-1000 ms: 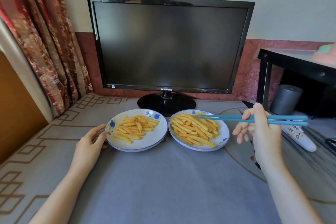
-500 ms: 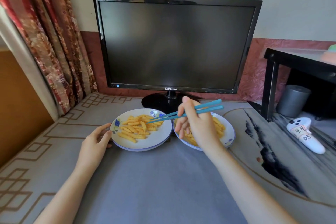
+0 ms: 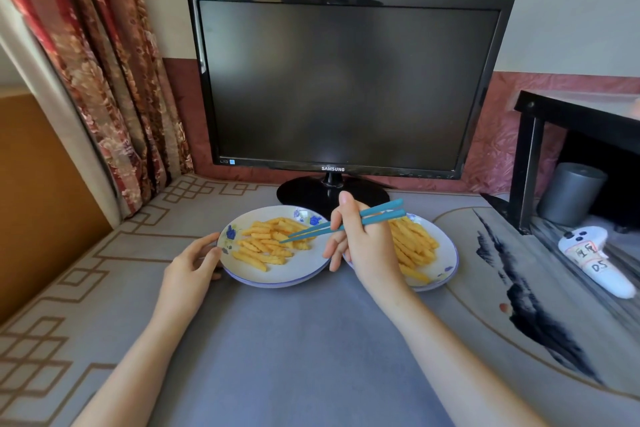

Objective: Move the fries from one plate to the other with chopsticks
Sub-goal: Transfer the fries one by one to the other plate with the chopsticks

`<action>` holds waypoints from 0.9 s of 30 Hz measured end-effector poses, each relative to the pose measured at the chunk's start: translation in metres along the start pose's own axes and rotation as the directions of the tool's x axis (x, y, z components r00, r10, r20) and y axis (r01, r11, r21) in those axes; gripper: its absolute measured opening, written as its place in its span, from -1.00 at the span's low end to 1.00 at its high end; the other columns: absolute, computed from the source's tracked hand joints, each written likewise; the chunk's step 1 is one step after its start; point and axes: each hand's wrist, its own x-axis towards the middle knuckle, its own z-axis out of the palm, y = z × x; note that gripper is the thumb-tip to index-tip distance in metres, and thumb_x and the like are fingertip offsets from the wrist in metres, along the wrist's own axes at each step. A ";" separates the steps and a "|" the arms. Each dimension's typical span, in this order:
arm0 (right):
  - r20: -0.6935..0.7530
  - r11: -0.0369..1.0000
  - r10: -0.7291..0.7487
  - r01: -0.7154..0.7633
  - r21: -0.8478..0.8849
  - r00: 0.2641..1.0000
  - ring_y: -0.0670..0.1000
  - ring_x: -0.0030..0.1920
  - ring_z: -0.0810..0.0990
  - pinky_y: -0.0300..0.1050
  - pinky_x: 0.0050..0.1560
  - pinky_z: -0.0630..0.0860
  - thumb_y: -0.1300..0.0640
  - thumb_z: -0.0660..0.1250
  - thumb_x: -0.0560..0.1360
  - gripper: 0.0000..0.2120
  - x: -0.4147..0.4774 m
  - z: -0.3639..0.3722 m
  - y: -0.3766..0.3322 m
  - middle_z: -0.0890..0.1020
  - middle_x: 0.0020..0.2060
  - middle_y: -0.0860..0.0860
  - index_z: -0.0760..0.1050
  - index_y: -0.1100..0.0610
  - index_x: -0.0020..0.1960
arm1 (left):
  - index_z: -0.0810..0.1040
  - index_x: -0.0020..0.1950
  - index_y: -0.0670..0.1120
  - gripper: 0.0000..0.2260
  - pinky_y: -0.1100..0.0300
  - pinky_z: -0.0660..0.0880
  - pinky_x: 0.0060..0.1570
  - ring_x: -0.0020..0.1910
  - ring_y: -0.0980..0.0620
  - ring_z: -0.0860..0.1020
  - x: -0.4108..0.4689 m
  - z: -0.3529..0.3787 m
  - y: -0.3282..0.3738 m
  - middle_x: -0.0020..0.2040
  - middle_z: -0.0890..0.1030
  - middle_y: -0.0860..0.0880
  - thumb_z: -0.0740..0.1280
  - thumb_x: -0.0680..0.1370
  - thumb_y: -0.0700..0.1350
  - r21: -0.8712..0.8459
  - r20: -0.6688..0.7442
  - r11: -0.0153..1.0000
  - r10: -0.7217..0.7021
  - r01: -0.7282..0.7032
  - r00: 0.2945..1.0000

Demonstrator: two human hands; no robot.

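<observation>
Since a second ago the right hand [image 3: 363,246] has crossed from the far right of the tabletop to between the two plates, and the chopsticks [image 3: 341,224] that pointed over the right plate [image 3: 446,270] now angle down over the left plate [image 3: 277,279]. Tips sit at the fries [image 3: 266,243] near the middle of the left pile; whether they pinch one I cannot tell, tips nearly together. Right-hand grip: closed around the chopstick shafts about mid-length. Left hand [image 3: 188,270]: fingers curled against the left plate's rim, steadying it, unchanged.

Fries: short crinkle-cut sticks, heaped on both plates, the right pile partly hidden behind the hand.

Handling judgement: each fry light, fairly stiff but snappable, ridged surface likely gives purchase, possibly greasy. Best taken across the middle of its length, one lying free on top, with light squeeze.

Surroundings: plates touch or nearly touch; dark monitor [image 3: 346,87] behind; white controller [image 3: 595,260] far right.
</observation>
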 end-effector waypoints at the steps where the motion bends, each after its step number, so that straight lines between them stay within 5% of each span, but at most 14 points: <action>1: -0.007 1.000 -0.001 0.001 0.000 1.000 0.13 -0.60 0.45 -0.35 -0.58 0.26 -0.03 0.08 0.63 -0.57 0.000 -0.002 -0.001 0.55 -0.49 0.29 0.39 0.17 -0.33 | 0.54 0.25 -0.08 -0.75 0.59 0.40 -0.40 -0.22 0.09 0.57 0.000 0.000 0.000 -0.19 0.60 0.05 0.21 0.60 -0.19 0.000 0.000 1.000 -0.002 0.002 1.000; 8: -0.084 1.000 -0.002 0.000 -0.015 0.996 0.10 -0.64 0.42 -0.32 -0.61 0.27 -0.02 0.08 0.63 -0.56 -0.001 -0.024 -0.010 0.52 -0.57 0.21 0.37 0.19 -0.33 | 0.54 0.22 -0.05 -0.76 0.60 0.38 -0.40 -0.21 0.06 0.57 0.000 0.001 0.000 -0.19 0.60 0.09 0.20 0.60 -0.19 -0.007 -0.003 1.000 0.000 0.000 1.000; 14: -0.174 0.998 -0.060 0.059 -0.009 0.983 0.11 -0.66 0.39 -0.30 -0.62 0.27 -0.01 0.09 0.63 -0.56 -0.004 -0.048 -0.018 0.50 -0.52 0.35 0.37 0.19 -0.35 | 0.54 0.24 -0.08 -0.75 0.60 0.39 -0.39 -0.20 0.02 0.57 0.000 0.000 -0.001 -0.17 0.60 0.02 0.20 0.60 -0.19 0.005 -0.003 1.000 0.008 -0.008 1.000; 27: -0.389 0.983 -0.180 0.157 -0.090 0.904 0.08 -0.67 0.43 -0.24 -0.59 0.21 0.03 0.05 0.65 -0.57 -0.009 -0.116 -0.036 0.51 -0.61 0.18 0.32 0.19 -0.34 | 0.54 0.25 -0.11 -0.75 0.61 0.39 -0.39 -0.18 -0.04 0.56 0.000 0.000 -0.001 -0.06 0.61 -0.09 0.19 0.60 -0.22 0.039 0.000 0.998 0.039 -0.039 0.999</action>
